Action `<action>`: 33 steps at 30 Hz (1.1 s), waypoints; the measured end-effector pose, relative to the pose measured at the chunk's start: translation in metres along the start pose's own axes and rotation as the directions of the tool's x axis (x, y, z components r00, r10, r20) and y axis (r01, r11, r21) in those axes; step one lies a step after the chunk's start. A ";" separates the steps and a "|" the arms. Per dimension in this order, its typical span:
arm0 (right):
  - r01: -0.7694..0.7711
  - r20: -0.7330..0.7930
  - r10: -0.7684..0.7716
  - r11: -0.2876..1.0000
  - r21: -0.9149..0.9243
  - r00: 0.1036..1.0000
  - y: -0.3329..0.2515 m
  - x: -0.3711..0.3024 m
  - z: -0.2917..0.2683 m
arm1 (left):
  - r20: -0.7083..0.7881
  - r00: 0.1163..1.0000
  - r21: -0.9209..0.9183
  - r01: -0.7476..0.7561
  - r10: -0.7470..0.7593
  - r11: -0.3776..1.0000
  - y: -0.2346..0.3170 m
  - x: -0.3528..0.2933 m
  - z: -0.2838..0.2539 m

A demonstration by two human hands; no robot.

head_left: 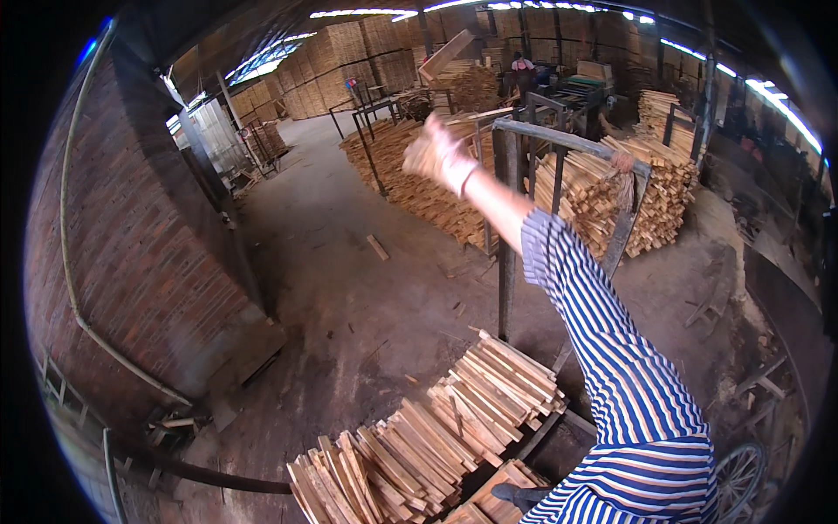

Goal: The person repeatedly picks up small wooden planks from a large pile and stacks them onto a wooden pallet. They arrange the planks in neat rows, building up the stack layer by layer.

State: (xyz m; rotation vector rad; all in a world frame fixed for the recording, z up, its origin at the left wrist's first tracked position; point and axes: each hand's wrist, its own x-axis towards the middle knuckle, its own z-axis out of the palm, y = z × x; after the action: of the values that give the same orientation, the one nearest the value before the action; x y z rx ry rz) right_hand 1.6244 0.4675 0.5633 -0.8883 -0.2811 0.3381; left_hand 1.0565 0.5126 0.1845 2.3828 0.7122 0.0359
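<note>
My right arm, in a blue-and-white striped sleeve (646, 393), stretches up and forward across the view. At its end, my right hand (441, 157) appears to wear a pale pinkish glove. Motion smears its fingers, so their grip is unclear. Beyond the hand, and apart from it, a wooden board (447, 56) shows tilted against the far stacks; whether it is in the air or resting on something is hard to say. Below lies a row of wooden slats (428, 437), side by side on a dark frame. My left hand is out of view.
A metal frame (559, 140) with cord tied on it stands ahead. Behind it are slat piles (655, 192) and a long stack (393, 166). A brick wall (131, 236) rises left; a spoked wheel (740, 476) is at lower right. A person (522, 65) is far back.
</note>
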 end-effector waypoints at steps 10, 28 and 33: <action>-0.580 -0.012 0.764 0.478 -0.660 0.645 0.379 -0.231 -0.233 | 0.011 0.989 -0.092 0.151 -0.150 0.984 -0.023 0.010 0.034; -0.868 -0.739 0.667 -0.311 -0.388 0.092 0.500 -0.547 -0.505 | 0.502 0.767 -0.333 0.598 -0.399 0.729 -0.236 -0.019 0.267; -0.808 -0.675 0.685 -0.215 -0.549 0.276 0.608 -0.516 -0.539 | 0.226 0.941 -0.815 0.324 -0.252 0.480 -0.401 -0.048 0.416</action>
State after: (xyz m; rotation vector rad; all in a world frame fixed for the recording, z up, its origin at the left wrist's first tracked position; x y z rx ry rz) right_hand 1.2534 0.2352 -0.2939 -2.1696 0.3937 1.4557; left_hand 0.9049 0.5084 -0.3747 1.2788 0.8081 0.1202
